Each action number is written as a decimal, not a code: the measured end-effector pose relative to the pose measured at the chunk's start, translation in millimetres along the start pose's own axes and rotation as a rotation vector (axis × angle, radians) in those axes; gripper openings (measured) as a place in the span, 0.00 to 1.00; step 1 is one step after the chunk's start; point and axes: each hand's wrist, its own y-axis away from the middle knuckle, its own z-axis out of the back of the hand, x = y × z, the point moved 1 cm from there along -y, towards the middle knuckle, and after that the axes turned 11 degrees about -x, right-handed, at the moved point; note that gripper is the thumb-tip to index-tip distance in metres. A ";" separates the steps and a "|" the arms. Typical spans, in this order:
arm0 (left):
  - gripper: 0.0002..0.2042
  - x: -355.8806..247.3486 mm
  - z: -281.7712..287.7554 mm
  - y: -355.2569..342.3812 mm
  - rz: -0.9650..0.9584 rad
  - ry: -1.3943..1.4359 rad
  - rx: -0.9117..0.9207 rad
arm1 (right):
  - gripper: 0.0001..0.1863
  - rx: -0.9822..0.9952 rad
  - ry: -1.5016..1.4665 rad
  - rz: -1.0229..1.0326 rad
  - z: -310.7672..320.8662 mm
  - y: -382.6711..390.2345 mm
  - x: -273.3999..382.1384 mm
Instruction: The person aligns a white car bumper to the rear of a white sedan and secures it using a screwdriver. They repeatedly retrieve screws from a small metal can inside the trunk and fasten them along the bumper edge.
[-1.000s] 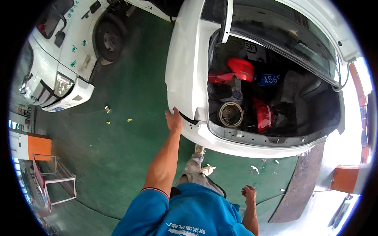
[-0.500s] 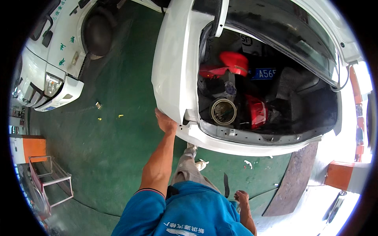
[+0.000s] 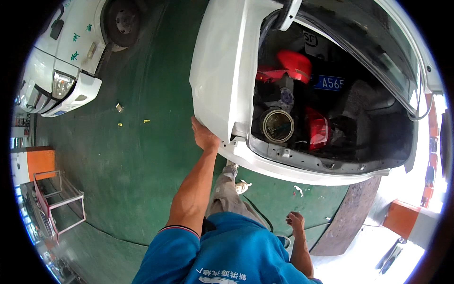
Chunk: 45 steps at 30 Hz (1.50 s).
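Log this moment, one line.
left hand: against white car's rear corner | right hand: apart from car | open trunk: round gold-rimmed can, glossy red lamp

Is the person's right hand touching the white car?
No, the right hand hangs over the green floor, apart from the white car, while the left hand touches it.

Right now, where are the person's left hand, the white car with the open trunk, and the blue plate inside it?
Left hand (image 3: 205,137): head view, back of the hand.
White car (image 3: 215,75): head view, rear side panel.
Blue plate (image 3: 329,83): head view, middle of its face.
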 end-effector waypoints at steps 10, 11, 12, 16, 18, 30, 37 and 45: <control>0.37 -10.4 5.5 2.3 -0.070 -0.032 -0.076 | 0.20 0.041 0.117 0.003 -19.9 -5.7 32.4; 0.32 -8.8 3.8 0.7 -0.069 -0.062 -0.096 | 0.20 0.054 0.121 0.023 -22.6 -8.1 38.3; 0.32 -11.1 4.2 1.5 -0.069 -0.062 -0.099 | 0.20 0.064 0.127 0.042 -22.4 -10.1 43.1; 0.30 -5.2 0.8 -0.2 -0.101 -0.064 -0.101 | 0.20 0.070 0.112 0.057 -25.3 -10.8 55.6; 0.30 -2.0 -1.5 -0.7 -0.092 -0.059 -0.094 | 0.20 0.065 0.110 0.072 -26.9 -8.2 61.7; 0.36 -9.1 3.8 0.6 -0.089 -0.014 -0.076 | 0.19 0.022 0.095 0.037 -36.5 9.2 48.6; 0.48 7.0 -3.5 -2.1 -0.096 0.007 0.006 | 0.19 0.036 0.073 0.009 -36.3 9.3 20.7; 0.50 30.8 -16.7 -7.4 -0.222 -0.148 0.043 | 0.19 -0.022 -0.006 0.033 -43.7 16.5 13.1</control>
